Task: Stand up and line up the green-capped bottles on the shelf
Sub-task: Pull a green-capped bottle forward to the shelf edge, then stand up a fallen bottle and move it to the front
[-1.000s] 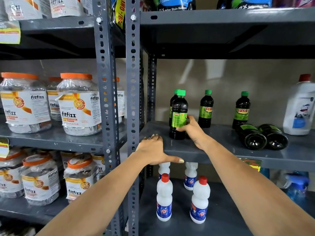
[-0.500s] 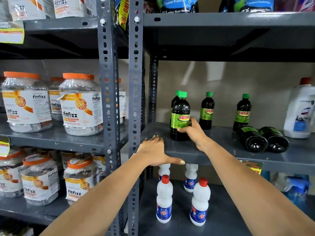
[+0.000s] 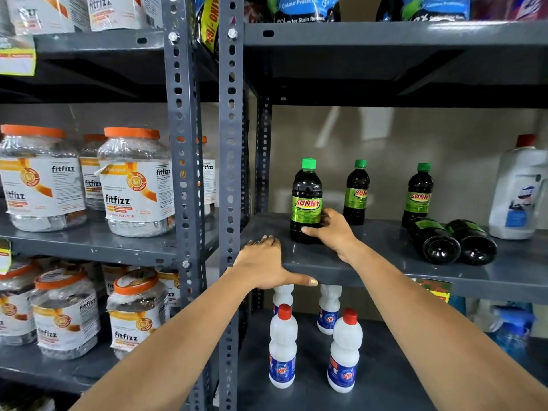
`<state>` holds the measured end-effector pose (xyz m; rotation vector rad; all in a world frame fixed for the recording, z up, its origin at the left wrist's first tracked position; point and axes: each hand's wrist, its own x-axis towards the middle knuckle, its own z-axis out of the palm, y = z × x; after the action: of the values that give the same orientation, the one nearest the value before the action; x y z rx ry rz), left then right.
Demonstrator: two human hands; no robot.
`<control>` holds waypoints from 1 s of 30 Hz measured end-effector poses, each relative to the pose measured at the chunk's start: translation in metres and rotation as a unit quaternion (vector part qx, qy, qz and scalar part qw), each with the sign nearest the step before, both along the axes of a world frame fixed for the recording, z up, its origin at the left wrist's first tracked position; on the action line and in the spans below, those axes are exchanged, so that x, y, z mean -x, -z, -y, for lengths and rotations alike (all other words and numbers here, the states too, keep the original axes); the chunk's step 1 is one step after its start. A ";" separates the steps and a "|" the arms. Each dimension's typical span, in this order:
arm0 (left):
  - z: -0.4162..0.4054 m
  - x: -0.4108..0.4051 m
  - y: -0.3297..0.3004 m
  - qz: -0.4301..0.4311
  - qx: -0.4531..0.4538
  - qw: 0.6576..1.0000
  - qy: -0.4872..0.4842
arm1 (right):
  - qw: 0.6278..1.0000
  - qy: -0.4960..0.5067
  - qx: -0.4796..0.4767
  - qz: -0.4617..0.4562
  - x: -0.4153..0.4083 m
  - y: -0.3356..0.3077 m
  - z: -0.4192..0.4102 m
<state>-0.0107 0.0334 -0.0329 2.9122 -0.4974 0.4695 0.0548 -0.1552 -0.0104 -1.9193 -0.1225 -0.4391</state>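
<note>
Dark bottles with green caps and green SUNNY labels stand on the grey shelf [image 3: 385, 264]. My right hand [image 3: 329, 232] grips the lower part of the front left bottle [image 3: 307, 197], which stands upright with its label facing me. A second bottle is mostly hidden right behind it. Two more stand upright further back, one [image 3: 356, 192] in the middle and one [image 3: 418, 194] to the right. Two bottles [image 3: 434, 241] [image 3: 471, 243] lie on their sides at the right, bases toward me. My left hand [image 3: 267, 266] rests flat on the shelf's front left edge, holding nothing.
A large white jug with a red cap [image 3: 517, 191] stands at the shelf's right end. White red-capped bottles [image 3: 283, 348] stand on the shelf below. Orange-lidded fitfizz jars [image 3: 136, 185] fill the left rack, beyond the perforated uprights [image 3: 231, 173]. Another shelf hangs close overhead.
My right hand has turned the front left bottle so that its SUNNY label now faces me. The left hand has stayed on the shelf edge.
</note>
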 end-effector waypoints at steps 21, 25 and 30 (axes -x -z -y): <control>0.055 0.021 0.003 0.020 -0.027 0.978 0.205 | 0.910 0.409 0.050 0.046 0.060 -0.065 0.153; 0.095 0.017 -0.008 -0.059 -0.058 0.974 0.209 | 0.895 0.351 0.244 -0.126 0.059 -0.069 0.191; 0.116 0.009 -0.016 -0.112 -0.088 0.970 0.196 | 0.858 0.304 0.375 -0.178 0.057 -0.081 0.197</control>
<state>-0.0195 -0.0825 -0.0170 2.8666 -1.0938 0.0422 -0.0017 -0.3527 0.0703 -2.7771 0.6749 -0.4752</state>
